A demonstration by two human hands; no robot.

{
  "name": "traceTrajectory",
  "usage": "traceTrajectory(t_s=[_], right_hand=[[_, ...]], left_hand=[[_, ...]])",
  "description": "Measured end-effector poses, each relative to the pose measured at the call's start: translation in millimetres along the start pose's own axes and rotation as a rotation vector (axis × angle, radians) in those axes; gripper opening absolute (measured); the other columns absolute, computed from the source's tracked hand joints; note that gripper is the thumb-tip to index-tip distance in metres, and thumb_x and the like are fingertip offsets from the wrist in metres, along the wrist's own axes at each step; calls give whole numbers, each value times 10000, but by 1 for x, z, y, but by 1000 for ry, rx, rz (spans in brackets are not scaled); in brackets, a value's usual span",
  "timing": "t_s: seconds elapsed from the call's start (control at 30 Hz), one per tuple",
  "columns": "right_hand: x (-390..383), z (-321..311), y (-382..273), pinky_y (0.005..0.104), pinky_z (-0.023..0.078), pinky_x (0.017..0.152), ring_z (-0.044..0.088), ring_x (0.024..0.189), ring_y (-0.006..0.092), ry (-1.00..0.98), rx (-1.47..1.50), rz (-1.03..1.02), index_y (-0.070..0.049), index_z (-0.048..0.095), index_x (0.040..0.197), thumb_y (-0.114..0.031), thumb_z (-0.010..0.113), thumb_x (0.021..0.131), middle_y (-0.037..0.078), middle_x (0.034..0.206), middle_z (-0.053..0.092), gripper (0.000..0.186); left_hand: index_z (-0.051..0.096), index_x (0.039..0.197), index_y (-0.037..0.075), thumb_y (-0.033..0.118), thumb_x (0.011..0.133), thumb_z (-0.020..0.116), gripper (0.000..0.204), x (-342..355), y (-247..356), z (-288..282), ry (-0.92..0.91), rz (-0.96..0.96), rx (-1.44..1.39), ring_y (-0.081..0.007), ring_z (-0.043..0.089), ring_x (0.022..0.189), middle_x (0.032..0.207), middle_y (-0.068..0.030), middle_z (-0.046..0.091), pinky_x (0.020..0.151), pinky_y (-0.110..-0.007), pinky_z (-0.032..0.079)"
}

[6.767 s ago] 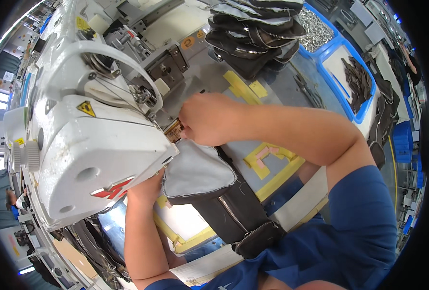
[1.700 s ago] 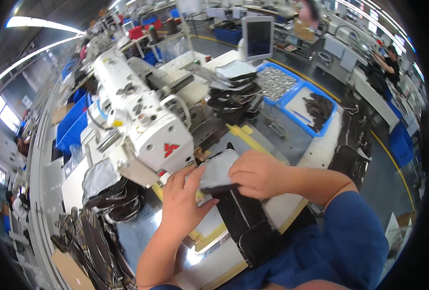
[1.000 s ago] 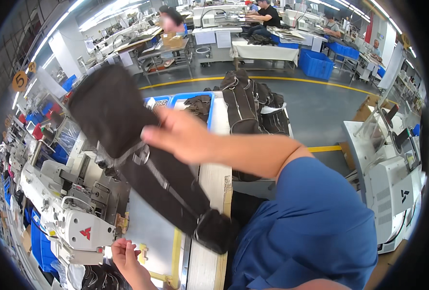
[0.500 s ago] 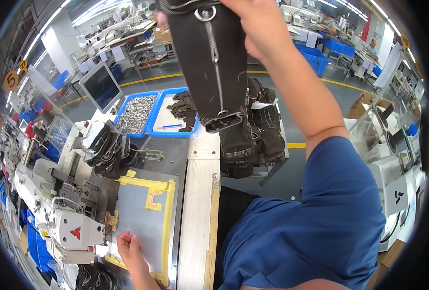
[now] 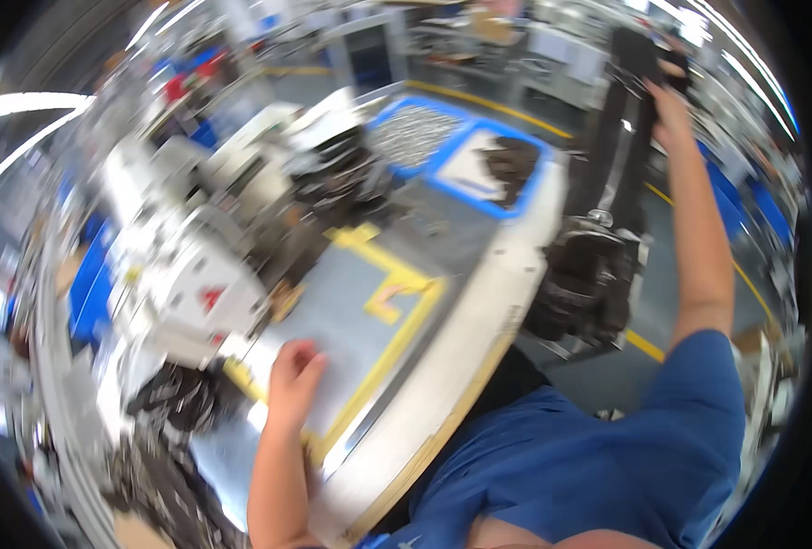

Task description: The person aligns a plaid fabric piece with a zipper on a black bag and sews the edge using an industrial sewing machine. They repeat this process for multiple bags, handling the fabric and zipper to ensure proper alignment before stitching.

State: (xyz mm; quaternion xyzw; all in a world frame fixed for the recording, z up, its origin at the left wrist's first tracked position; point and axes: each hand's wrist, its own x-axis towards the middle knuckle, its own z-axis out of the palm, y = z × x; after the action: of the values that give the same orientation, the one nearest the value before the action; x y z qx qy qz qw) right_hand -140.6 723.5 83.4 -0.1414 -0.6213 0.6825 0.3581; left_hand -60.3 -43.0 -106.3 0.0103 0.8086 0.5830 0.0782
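Note:
At the far right, my right hand [image 5: 670,114] is closed on the edge of a long dark fabric piece [image 5: 615,146], which has a pale zip-like line down its middle. The piece hangs over a pile of similar dark pieces [image 5: 582,284] beside the table, and its lower end meets the pile in the blur. My left hand [image 5: 296,373] hovers by the grey work plate [image 5: 351,316] edged with yellow tape. Its fingers are loosely curled, the thumb stands apart, and nothing shows in them. Near it is the head of a white sewing machine [image 5: 214,293].
Two blue trays stand at the back: one with metal rings [image 5: 415,135], one with dark fabric scraps [image 5: 513,165]. A dark bundle [image 5: 342,174] lies behind the plate. More dark pieces [image 5: 173,467] are at the lower left. The white table edge [image 5: 461,366] runs beside me.
The view has swung, so the table now appears slanted. My right hand has moved the dark piece away toward the far right, over the pile. My left hand stays by the plate.

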Motion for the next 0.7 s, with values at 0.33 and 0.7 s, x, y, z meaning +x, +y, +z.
traceTrajectory(t_s=[0.33, 0.7], right_hand=[[53, -73, 278, 439, 517, 847, 667, 901, 271, -593, -1271, 182, 73, 707, 972, -654, 551, 1041, 190, 924, 704, 747], [-109, 164, 138, 312, 491, 941, 622, 1061, 147, -939, -733, -250, -23, 638, 1280, -235, 680, 1044, 79, 1148, 666, 320]], left_hand=[[732, 1107, 10, 209, 927, 805, 278, -111, 10, -66, 484, 24, 602, -237, 711, 903, 1028, -147, 741, 739, -355, 572], [769, 946, -11, 453, 857, 826, 475, -274, -144, -303, 1178, -661, 930, -383, 735, 1003, 1020, -204, 772, 897, -466, 566]])
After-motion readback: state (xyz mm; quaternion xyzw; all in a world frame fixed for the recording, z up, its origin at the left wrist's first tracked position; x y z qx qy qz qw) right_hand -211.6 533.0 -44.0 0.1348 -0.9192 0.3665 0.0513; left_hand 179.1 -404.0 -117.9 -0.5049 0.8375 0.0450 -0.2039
